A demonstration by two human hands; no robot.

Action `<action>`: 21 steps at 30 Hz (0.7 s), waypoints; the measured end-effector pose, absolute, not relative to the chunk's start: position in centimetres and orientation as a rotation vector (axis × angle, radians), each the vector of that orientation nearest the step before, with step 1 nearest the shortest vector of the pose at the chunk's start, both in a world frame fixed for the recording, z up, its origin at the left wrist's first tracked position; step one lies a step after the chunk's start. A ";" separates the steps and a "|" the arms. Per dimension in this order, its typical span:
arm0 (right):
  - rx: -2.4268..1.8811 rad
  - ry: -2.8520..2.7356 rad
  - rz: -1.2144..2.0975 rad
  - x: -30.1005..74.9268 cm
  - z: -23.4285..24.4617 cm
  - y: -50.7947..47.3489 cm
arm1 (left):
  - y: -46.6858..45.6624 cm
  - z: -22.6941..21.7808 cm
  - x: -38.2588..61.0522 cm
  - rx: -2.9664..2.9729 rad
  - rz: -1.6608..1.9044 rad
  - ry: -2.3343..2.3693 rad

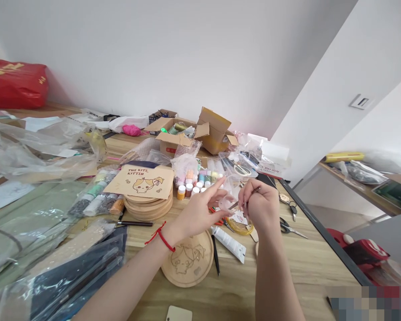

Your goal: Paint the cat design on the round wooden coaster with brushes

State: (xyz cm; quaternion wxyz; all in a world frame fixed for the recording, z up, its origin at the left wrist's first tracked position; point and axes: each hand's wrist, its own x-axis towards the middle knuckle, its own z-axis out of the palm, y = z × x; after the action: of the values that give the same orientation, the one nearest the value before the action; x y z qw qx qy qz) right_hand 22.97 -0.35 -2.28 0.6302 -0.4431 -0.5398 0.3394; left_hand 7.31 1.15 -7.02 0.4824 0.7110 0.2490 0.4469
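My left hand [200, 214], with a red cord around its wrist, pinches a small transparent plastic piece [226, 203] in its fingertips, index finger raised. My right hand [259, 205] grips a thin brush [235, 204] close by, its metal end pointing left toward that piece. Below my hands lie an engraved round wooden disc [188, 258], a white tube [229, 244], a black-handled brush [215, 254] and a yellow tape roll [239, 226]. Small paint jars [190, 189] stand just beyond my left hand.
A stack of wooden discs [149, 205] sits under a printed kitten card [139, 182]. Plastic bags [36, 154] crowd the left of the wooden table [287, 276]. A cardboard box [190, 136] stands behind. Scissors [292, 228] and keys [290, 208] lie near the table's black right edge.
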 end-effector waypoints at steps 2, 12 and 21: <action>-1.042 -1.285 0.628 22.7 -2.3 -0.6 | 1.2 -7.4 7.6 1.719 1.113 0.589; -0.949 -1.418 0.530 21.9 -2.8 -0.9 | 1.4 -7.7 7.9 1.718 1.297 0.633; -0.954 -1.496 0.494 22.0 -3.2 -0.6 | 2.0 -8.6 8.2 1.827 1.379 0.707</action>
State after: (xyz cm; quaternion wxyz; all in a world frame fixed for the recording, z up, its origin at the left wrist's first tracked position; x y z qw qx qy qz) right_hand 22.02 -0.55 -3.16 0.6052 -0.4125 -0.6465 0.2135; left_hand 8.21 1.99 -8.59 0.3645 0.7102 0.2747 0.5359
